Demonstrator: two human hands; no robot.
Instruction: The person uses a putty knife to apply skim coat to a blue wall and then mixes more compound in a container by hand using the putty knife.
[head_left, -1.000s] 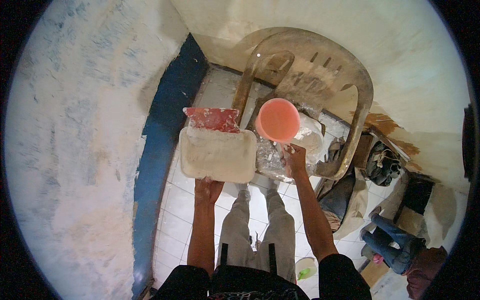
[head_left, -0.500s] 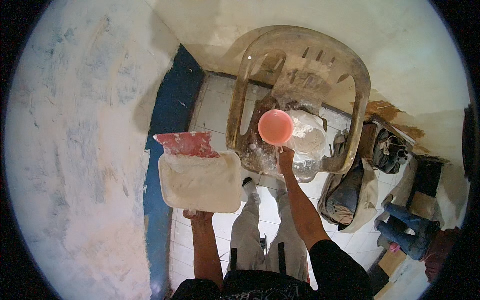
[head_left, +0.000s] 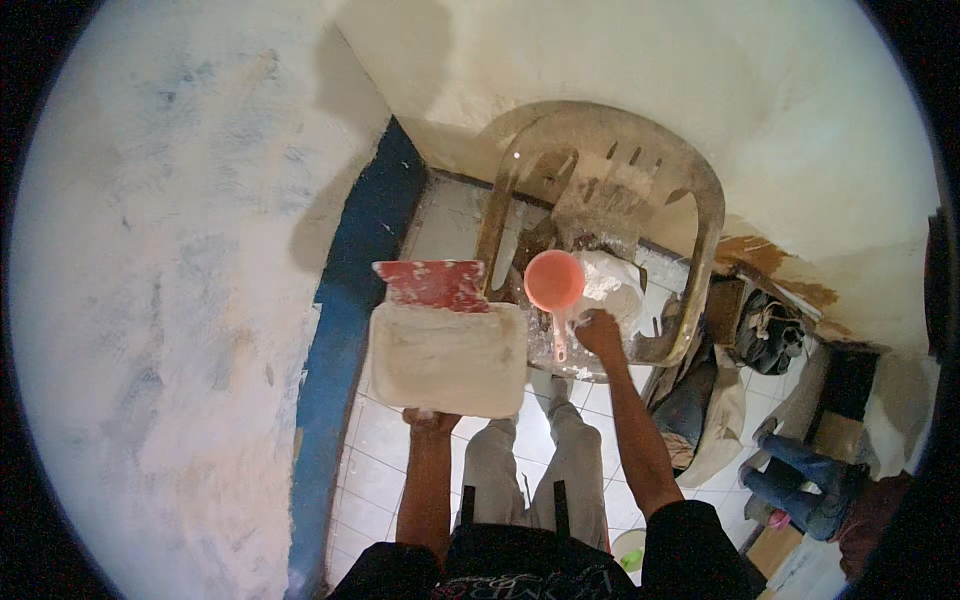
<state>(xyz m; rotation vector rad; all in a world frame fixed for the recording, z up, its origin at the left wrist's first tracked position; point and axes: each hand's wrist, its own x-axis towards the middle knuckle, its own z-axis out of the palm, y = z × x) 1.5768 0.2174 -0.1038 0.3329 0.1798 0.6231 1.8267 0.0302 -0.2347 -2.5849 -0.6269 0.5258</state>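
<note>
My left hand point(head_left: 432, 420) grips the near edge of a white rectangular tray point(head_left: 520, 340) holding a smooth layer of off-white paste. A red, paste-smeared spreader blade point(head_left: 435, 284) lies across the tray's far edge. On the chair seat stands a pink plastic dipper point(head_left: 554, 280), its handle pointing toward me. Just right of that handle is my right hand point(head_left: 600, 332), apart from it, with fingers curled at the near side of an open white bag of powder point(head_left: 612, 285). Whether the fingers pinch anything is hidden.
The dirty plastic armchair point(head_left: 620, 130) stands against the far wall. A patchy, plastered wall point(head_left: 200, 300) with a blue lower band point(head_left: 350, 300) runs along my left. Bags point(head_left: 715, 420) and boxes lie at right, near another person's legs point(head_left: 800, 480). A bucket point(head_left: 628, 548) stands near my leg.
My right hand has let go of the dipper's handle and moved right, beside the powder bag. The tray and spreader in my left hand have shifted right, closer to the chair.
</note>
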